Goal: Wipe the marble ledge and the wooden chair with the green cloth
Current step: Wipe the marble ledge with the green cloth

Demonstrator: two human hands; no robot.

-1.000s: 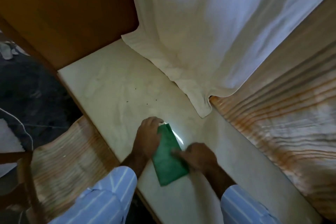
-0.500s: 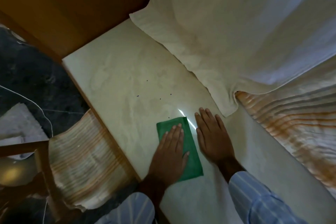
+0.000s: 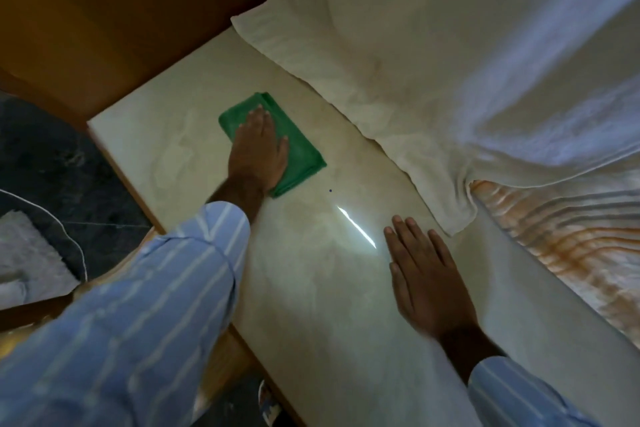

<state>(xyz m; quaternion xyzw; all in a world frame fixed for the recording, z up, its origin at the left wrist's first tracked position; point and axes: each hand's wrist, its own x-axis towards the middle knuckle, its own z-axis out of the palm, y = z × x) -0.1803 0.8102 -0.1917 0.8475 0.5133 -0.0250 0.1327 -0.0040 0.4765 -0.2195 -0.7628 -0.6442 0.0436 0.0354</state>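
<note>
**Green cloth pressed flat on marble ledge under left hand**

The green cloth (image 3: 294, 149) is seen folded into a rough rectangle, lying flat on the marble ledge (image 3: 311, 288). It is covered in part by the left hand (image 3: 258, 152), which is laid palm down on it with fingers extended and held close together; nothing is pinched or gripped. The cloth's corners are left showing beyond the fingertips and to the right of the palm.

The right hand (image 3: 426, 274) is placed flat on bare marble, well apart from the cloth, nearer the body and to the right of the left hand. Its fingers are slightly spread, and nothing is held.

Between the two hands a thin bright streak of reflected light (image 3: 356, 227) is noted on the stone, with a small dark speck (image 3: 330, 190) just beyond it, near the cloth's closest corner.

Both forearms are covered by pale blue striped sleeves (image 3: 138, 305).

Beyond the right hand, a white towel (image 3: 415, 80) is draped down onto the back edge of the ledge. To the right of that hand, an orange-striped fabric (image 3: 571, 236) is seen. Past the left hand, a brown wooden panel (image 3: 121, 10) is noted; to its left, dark floor (image 3: 52, 166).
</note>
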